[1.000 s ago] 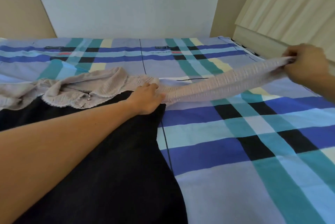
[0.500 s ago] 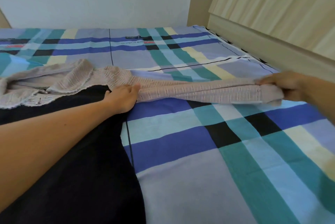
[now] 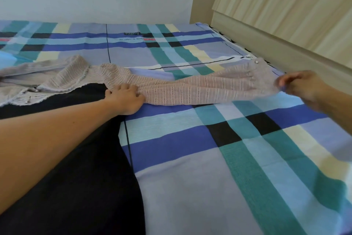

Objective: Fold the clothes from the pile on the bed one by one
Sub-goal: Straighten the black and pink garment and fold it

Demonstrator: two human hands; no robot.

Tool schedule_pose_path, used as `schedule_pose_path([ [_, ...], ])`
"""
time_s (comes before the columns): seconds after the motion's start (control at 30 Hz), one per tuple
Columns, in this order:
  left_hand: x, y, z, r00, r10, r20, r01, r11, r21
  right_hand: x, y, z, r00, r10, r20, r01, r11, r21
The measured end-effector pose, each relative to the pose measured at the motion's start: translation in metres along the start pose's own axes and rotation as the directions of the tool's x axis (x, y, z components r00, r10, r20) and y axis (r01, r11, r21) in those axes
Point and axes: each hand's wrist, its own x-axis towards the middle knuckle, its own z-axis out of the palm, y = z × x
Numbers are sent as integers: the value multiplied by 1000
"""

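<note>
Your left hand lies on the pale knit top where its sleeve begins, left of frame centre. The fingers rest on the fabric and press it to the bed; it is a flat hold, not a closed grip. Your right hand, at the right edge of the frame, is blurred. Its fingers look curled at the cuff, pinching the end of the sleeve, which runs almost flat between the two hands.

I judge the step in hand to be smoothing this sleeve before it is folded in over the body. Pull with the right hand only enough to take out the slack. The open knit looks stretchy and would distort under a hard tug. Anchor firmly with the left palm so the body, bunched toward the left edge of the frame, does not drag along. When you bring the cuff across, use the left hand as the hinge line so the crease falls straight.

The top's body lies over the black garment that fills the lower left. Watch that you do not catch that cloth in the fold. The headboard stands close behind your right hand at the upper right, leaving little room there. The open room is the checked sheet at lower right and centre.
</note>
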Motion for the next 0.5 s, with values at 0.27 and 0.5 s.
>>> schedule_pose_path([
  [0.27, -17, 39, 2, 941, 306, -147, -319, 945, -73, -8, 12, 35, 926, 355, 128, -351, 935, -56],
  [0.5, -40, 53, 9, 881, 387, -272, -382, 921, 71, -1, -4, 54, 900, 410, 151, -402, 912, -79],
])
